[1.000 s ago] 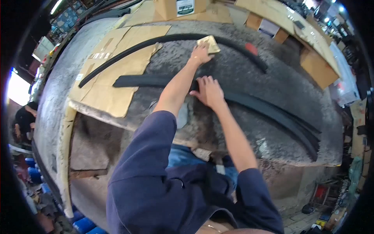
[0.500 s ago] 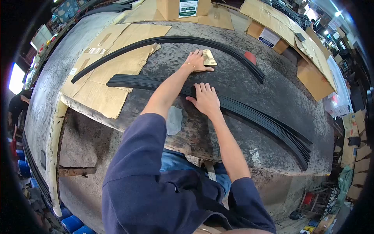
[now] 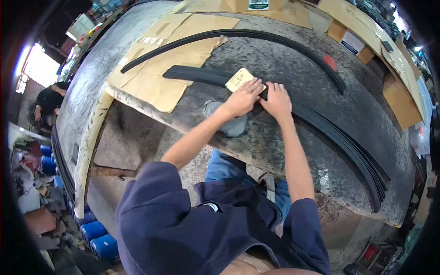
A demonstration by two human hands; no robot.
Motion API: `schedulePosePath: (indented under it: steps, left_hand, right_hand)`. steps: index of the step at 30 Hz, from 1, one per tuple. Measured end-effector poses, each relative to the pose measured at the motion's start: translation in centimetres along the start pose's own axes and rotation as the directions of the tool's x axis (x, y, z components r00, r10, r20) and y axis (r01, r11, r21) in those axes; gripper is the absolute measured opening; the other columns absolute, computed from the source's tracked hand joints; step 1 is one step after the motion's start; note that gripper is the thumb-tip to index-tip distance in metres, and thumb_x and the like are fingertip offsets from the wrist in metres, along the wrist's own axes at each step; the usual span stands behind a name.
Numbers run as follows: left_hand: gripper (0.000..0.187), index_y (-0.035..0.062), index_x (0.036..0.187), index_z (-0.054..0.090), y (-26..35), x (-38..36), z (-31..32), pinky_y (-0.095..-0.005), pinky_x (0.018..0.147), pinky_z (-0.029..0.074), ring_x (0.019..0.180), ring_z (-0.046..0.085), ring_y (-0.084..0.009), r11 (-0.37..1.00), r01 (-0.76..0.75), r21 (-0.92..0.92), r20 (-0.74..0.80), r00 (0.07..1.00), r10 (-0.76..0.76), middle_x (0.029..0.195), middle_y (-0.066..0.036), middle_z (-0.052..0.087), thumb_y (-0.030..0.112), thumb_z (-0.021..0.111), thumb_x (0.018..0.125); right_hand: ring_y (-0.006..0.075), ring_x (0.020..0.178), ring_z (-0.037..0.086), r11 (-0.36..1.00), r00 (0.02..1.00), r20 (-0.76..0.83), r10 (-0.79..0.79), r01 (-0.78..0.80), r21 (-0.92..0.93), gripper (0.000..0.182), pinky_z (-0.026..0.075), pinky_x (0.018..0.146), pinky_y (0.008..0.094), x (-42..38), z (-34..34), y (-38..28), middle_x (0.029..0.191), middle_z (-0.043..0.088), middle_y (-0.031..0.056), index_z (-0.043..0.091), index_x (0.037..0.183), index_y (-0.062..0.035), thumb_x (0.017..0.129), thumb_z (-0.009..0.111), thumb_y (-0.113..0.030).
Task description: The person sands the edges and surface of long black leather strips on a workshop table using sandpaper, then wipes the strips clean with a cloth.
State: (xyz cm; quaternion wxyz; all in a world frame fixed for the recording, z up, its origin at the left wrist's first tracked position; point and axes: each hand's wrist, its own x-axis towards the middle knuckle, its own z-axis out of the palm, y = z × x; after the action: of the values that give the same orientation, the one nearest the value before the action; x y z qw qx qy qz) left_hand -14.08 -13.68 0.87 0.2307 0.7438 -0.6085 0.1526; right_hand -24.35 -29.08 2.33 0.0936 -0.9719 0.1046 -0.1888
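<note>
1. My left hand [image 3: 246,97] holds a pale yellow pad [image 3: 239,79], with my fingers over its near right part.
2. The pad sits on a bunch of long black strips [image 3: 327,130], toward the left part of the bunch.
3. My right hand [image 3: 277,101] is on the same bunch, just to the right of my left hand. I cannot tell if it squeezes tight.
4. The strips lie across the big dark bench [image 3: 298,75]. Their left end is on a flat cardboard sheet [image 3: 153,94], and their right end spreads out near the right side.
5. Farther away, a long black curved piece [image 3: 233,32] bends like a bow, with its left part on the cardboard too.
6. A grey cloth [image 3: 236,127] lies near my left wrist, by the near edge.
7. A little red thing [image 3: 330,63] is at the far right, just beside the curved piece.
</note>
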Motion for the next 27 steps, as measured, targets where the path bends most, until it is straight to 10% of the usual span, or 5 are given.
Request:
schedulePosePath:
  steps: [11,13,17,22,27]
  left_hand:
    - [0.026,0.0002,0.112,0.068,-9.6,-2.8,-3.4,-0.0504,0.097,0.048,0.110,0.064,-0.0370,0.760,0.641,-0.105,-0.092,0.755,-0.650,0.115,-0.021,0.068,0.006,0.054,0.090]
    - [0.033,-0.0038,0.116,0.066,-3.7,-0.8,0.8,-0.0472,0.104,0.047,0.113,0.064,-0.0376,0.976,0.212,0.055,-0.064,0.976,-0.208,0.121,-0.024,0.066,0.006,0.055,0.087]
    - [0.037,-0.0039,0.122,0.063,-4.0,-1.8,-0.2,-0.0459,0.104,0.048,0.115,0.063,-0.0382,0.962,0.259,0.083,-0.141,0.959,-0.246,0.123,-0.024,0.065,0.003,0.055,0.087]
    - [0.032,0.0002,0.112,0.067,-11.8,-1.8,-5.9,-0.0483,0.089,0.053,0.102,0.066,-0.0371,0.585,0.809,0.055,0.051,0.583,-0.811,0.109,-0.026,0.067,0.000,0.049,0.085]
    - [0.027,-0.0024,0.109,0.068,-4.4,-0.6,1.5,-0.0472,0.100,0.048,0.111,0.064,-0.0397,0.980,0.183,0.082,-0.224,0.961,-0.161,0.115,-0.024,0.068,0.002,0.053,0.086]
  right_hand:
    - [0.0311,0.112,0.057,1.000,1.000,0.013,0.010,-0.009,-0.012,0.068,0.049,0.095,0.0426,-0.1,-0.1,-0.1,0.112,0.061,0.0135,0.063,0.120,-0.0013,0.084,0.070,-0.059]
    - [0.0308,0.113,0.056,1.000,0.999,0.035,0.001,0.000,-0.025,0.067,0.049,0.095,0.0431,-0.1,0.0,0.1,0.113,0.060,0.0130,0.063,0.120,-0.0014,0.084,0.070,-0.057]
    - [0.0299,0.114,0.056,0.999,1.000,0.008,-0.005,0.005,-0.032,0.068,0.048,0.096,0.0430,-0.2,0.2,0.2,0.113,0.061,0.0119,0.063,0.122,-0.0014,0.084,0.070,-0.058]
    - [0.0299,0.114,0.056,1.000,1.000,-0.011,0.014,-0.014,-0.012,0.069,0.048,0.096,0.0429,-0.4,0.1,0.3,0.113,0.061,0.0122,0.063,0.122,-0.0012,0.084,0.069,-0.059]
    - [0.0292,0.114,0.057,1.000,1.000,0.022,-0.001,0.001,0.000,0.069,0.048,0.096,0.0421,-0.4,-0.7,0.0,0.114,0.062,0.0126,0.064,0.122,-0.0012,0.085,0.068,-0.059]
